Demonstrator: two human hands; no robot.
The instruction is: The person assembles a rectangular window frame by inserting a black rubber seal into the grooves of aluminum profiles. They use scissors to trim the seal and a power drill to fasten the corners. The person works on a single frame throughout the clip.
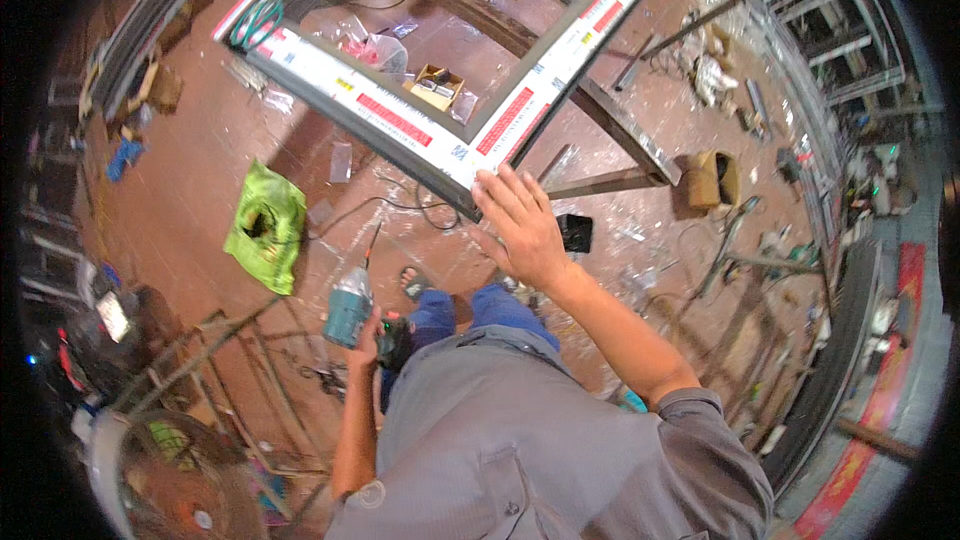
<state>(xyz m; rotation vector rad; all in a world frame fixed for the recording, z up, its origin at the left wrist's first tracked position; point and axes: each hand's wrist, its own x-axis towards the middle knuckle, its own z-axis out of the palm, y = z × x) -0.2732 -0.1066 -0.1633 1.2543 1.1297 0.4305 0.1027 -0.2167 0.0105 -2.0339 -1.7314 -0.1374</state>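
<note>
My left hand (366, 337) is wrapped round the handle of a teal cordless drill (347, 306), held low beside my left leg. A long thin bit sticks up from the drill. My right hand (522, 226) lies with outstretched fingers on the near corner of a dark metal window frame (395, 123). White protective film with red printed patches covers the frame's upper face. A loop of green cord (258, 26) hangs at the frame's left corner. Wooden beams (618, 125) run beneath the frame.
A bright green sack (266, 225) lies on the tiled floor at left. Small cardboard boxes (712, 181) and scraps litter the right. A round fan (180, 480) stands at lower left, near thin metal stands (225, 370). A black cable (375, 202) trails underfoot. Metal profiles (800, 15) are stacked at upper right.
</note>
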